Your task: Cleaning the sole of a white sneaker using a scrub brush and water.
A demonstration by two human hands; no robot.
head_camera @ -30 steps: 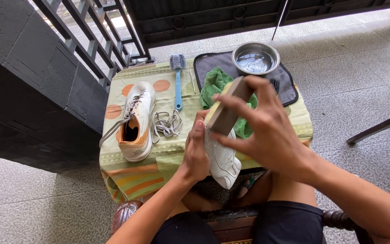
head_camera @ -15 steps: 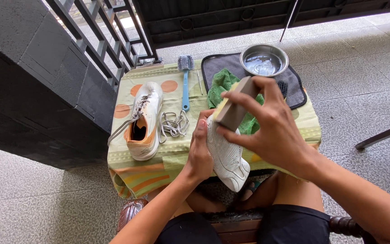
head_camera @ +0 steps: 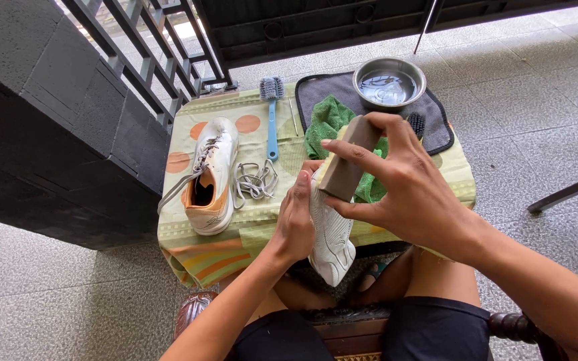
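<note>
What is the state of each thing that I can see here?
Left hand: holds the shoe.
Right hand: grips the brush.
Brush: pressed on the shoe.
Shoe: unlaced, sole up.
Other shoe: upright, laced.
Laces: loose.
Bowl: holds water.

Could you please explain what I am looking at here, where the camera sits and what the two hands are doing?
There is no machine here: a seated person wears one camera on the head, so the view looks down over their own arms and knees. The left hand steadies a white shoe turned sole-up, and the right hand grips a brown block-shaped brush pressed against that sole. In front stands a small table with a patterned cloth. On it lie a second white shoe with an orange lining, a loose pile of shoelaces, a blue long-handled brush, a green cloth and a dark mat carrying a metal bowl of water. A small dark brush peeks out behind the right hand.
</note>
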